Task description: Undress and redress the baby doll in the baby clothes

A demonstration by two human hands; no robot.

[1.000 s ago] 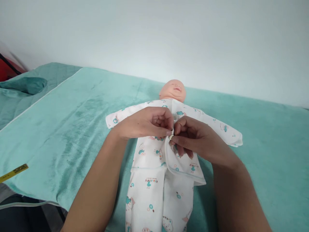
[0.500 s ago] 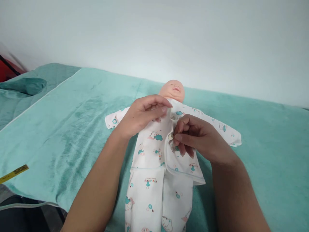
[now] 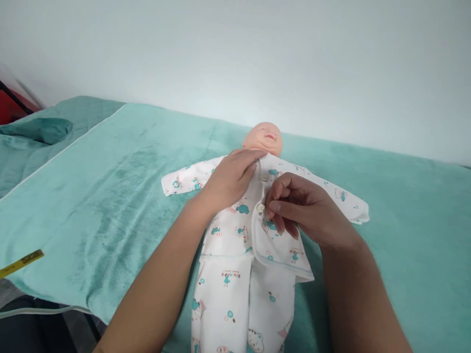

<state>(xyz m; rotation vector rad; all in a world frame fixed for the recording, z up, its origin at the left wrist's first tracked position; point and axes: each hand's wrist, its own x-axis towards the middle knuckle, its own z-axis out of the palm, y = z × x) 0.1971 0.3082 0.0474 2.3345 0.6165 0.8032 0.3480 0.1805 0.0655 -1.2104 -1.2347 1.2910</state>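
A baby doll (image 3: 263, 139) lies on its back, its head toward the wall. It wears a white baby jacket (image 3: 230, 235) printed with small animals and matching trousers (image 3: 221, 309). My left hand (image 3: 235, 176) rests flat on the jacket's chest, below the doll's chin, with its fingers stretched out. Beside a pale button (image 3: 261, 208) on the jacket's front edge, my right hand (image 3: 298, 206) has its fingers curled, thumb tip against the fingertips. What it pinches, if anything, is hidden. Another button (image 3: 264, 178) shows higher up, between my hands.
A green plush cover (image 3: 121, 196) lies under the doll. Quilted green fabric (image 3: 84, 117) is bunched at the far left. A yellow strip with dark markings (image 3: 22, 264) lies near the left edge. Behind stands a white wall (image 3: 235, 59); a red object (image 3: 11, 108) shows at far left.
My left hand has come down from just above the jacket and now lies flat on its chest. My right hand stays by the button.
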